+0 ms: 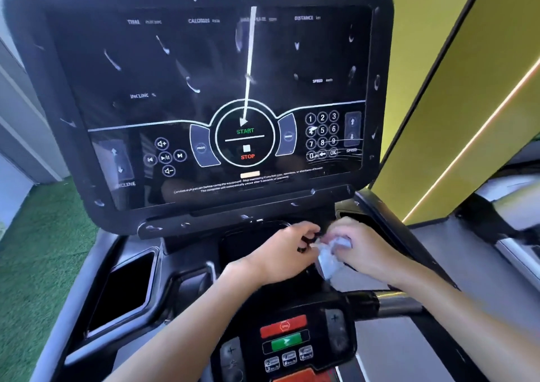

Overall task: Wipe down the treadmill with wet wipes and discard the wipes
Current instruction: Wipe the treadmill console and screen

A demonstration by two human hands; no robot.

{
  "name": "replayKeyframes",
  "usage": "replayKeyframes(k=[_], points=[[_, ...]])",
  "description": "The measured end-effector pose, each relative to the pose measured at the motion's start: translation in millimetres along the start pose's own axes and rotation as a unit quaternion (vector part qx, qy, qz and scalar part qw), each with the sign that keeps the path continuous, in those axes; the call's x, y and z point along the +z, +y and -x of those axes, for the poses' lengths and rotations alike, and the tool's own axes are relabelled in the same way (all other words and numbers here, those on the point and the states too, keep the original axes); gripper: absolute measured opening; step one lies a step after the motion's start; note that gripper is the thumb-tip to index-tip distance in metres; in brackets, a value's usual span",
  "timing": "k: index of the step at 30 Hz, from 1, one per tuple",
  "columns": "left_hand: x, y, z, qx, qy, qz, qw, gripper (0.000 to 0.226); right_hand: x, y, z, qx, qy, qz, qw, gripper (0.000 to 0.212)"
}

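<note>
The treadmill's black console screen fills the upper view, streaked with wet smears and drops. Below its lower edge my two hands meet over the tray area. My right hand grips a crumpled pale blue-white wet wipe. My left hand has its fingers curled at the wipe's left edge and pinches it there. Part of the wipe hangs down between the hands. A lower control panel with a red button and a green button sits near my forearms.
A dark recessed holder lies at the left of the tray. A metal handlebar runs to the right. Yellow wall panels stand at the right, green turf flooring at the left.
</note>
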State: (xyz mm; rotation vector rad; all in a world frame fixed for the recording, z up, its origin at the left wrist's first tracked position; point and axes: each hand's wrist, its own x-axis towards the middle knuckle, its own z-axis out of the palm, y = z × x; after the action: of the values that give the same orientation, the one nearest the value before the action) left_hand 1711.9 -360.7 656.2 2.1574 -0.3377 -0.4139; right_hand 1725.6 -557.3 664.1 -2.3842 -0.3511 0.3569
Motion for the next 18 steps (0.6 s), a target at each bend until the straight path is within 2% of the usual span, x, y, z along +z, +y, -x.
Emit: replayKeyframes(k=[2,4,6,9,13,15,18], points=[[3,10,-5,-0.003,0.008,0.02,1.0,0.029,3,-6,3,0.007,0.026,-0.092,0.995,0.028],[4,13,-9,-0.014,0.042,-0.005,0.999,0.019,5,-6,6,0.02,0.047,-0.167,0.985,0.027],[5,12,-11,-0.034,0.061,-0.035,0.997,0.007,7,0,6,0.037,0.046,-0.198,0.978,0.025],[8,7,-13,-0.066,0.052,-0.088,0.993,0.008,9,17,0,0.043,0.044,-0.146,0.987,0.02],[16,-3,-13,-0.105,0.021,-0.177,0.978,0.035,12,37,-14,0.024,0.127,-0.083,0.988,0.02],[19,-4,-12,-0.112,0.013,-0.21,0.971,0.046,16,41,-23,-0.03,0.168,-0.04,0.985,0.017],[20,-1,-9,-0.118,0.008,-0.277,0.954,0.063,30,47,-39,-0.134,0.137,0.028,0.981,0.015]])
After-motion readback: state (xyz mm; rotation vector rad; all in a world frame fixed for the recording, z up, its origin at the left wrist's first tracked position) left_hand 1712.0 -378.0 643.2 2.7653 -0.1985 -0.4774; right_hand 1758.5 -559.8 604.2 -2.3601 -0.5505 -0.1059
